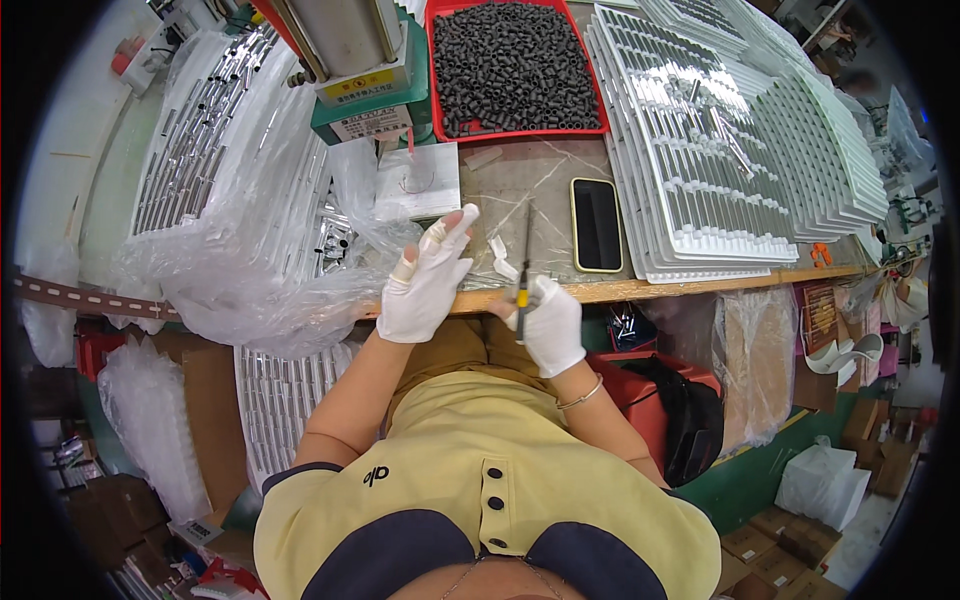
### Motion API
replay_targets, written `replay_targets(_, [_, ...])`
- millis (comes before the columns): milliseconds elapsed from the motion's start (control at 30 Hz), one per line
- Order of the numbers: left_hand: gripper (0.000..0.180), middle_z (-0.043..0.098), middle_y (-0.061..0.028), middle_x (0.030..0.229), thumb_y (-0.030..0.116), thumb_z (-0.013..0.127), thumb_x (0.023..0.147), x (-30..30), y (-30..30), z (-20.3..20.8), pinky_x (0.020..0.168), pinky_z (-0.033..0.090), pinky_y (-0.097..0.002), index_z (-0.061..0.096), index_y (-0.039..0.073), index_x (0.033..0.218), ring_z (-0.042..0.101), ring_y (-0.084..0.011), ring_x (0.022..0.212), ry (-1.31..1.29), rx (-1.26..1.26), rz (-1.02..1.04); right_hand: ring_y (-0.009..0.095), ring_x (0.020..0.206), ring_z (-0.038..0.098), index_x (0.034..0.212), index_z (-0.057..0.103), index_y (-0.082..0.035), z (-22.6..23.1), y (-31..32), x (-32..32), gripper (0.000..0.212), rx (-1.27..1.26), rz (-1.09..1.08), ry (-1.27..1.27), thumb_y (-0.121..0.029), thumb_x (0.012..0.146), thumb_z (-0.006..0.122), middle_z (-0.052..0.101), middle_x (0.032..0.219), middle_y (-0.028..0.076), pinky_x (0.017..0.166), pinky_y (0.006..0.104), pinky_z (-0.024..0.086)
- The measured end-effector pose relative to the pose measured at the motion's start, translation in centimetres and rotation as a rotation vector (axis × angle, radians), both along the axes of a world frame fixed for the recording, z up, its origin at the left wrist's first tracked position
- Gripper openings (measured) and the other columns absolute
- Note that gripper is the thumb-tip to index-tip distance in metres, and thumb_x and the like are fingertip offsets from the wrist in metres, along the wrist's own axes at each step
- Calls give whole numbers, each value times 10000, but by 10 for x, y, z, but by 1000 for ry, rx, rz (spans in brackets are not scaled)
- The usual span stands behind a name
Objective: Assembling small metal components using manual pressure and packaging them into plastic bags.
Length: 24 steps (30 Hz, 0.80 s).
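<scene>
My left hand (422,283), in a white glove with some bare fingertips, hovers at the table's front edge with fingers stretched out and nothing visible in them. My right hand (552,325), also gloved, is wrapped round the black-and-yellow handle of a slim file (527,245). Its long dark shaft points up and away over the table. Between the hands, a crumpled white strip (501,259) lies on the tabletop. Right of the file is a phone (597,226) with a dark screen and pale case.
A red tray (607,112) of small black tubular parts sits at the back. Left of it stands a press with a green base (420,95). White trays (690,262) of metal tubes are stacked at right. Plastic-wrapped metal tubes (195,165) lie at left. The wooden table edge (640,288) crosses in front.
</scene>
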<state>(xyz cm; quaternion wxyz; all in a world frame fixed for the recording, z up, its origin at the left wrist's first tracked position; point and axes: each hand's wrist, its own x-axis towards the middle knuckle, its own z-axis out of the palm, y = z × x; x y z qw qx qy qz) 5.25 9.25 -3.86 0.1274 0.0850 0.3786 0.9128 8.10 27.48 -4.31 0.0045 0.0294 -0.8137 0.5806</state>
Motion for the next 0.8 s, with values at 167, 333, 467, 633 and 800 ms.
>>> replay_targets(167, [782,200,-135,1527,522,522,879,-5,5,-8,1088,268,-459,236,88,1463,266,-287,1370,25,450,-22,279,586,636,836,619,-68,5,-33,4,369,224,105,146,-303,651,837,640,665,107,538,348,502])
replay_targets(333, [811,181,-113,1535,576,517,838,-20,-1,-24,1101,196,-479,246,151,1473,235,-291,1367,63,545,18,275,624,643,903,600,-66,19,-52,11,364,368,84,348,-144,615,809,645,709,107,575,365,516])
replay_targets(467, [926,135,-69,1562,700,504,752,-23,-2,-21,1102,62,-491,245,199,1486,111,-261,1403,51,496,128,277,676,653,940,612,-76,29,-61,15,296,341,229,331,-128,677,737,661,760,97,601,374,521])
replay_targets(633, [986,150,-103,1552,686,579,696,-26,-4,-4,1113,55,-544,270,147,1462,129,-313,1409,16,512,243,289,692,654,935,607,-60,17,-71,18,283,190,359,232,-128,689,731,658,755,110,620,379,521])
replay_targets(800, [474,418,-38,1008,523,596,805,-32,-18,-22,780,287,-346,458,142,1050,392,-179,923,102,684,22,315,716,654,915,624,-49,23,-67,16,260,162,559,108,-152,706,738,662,776,139,649,372,524])
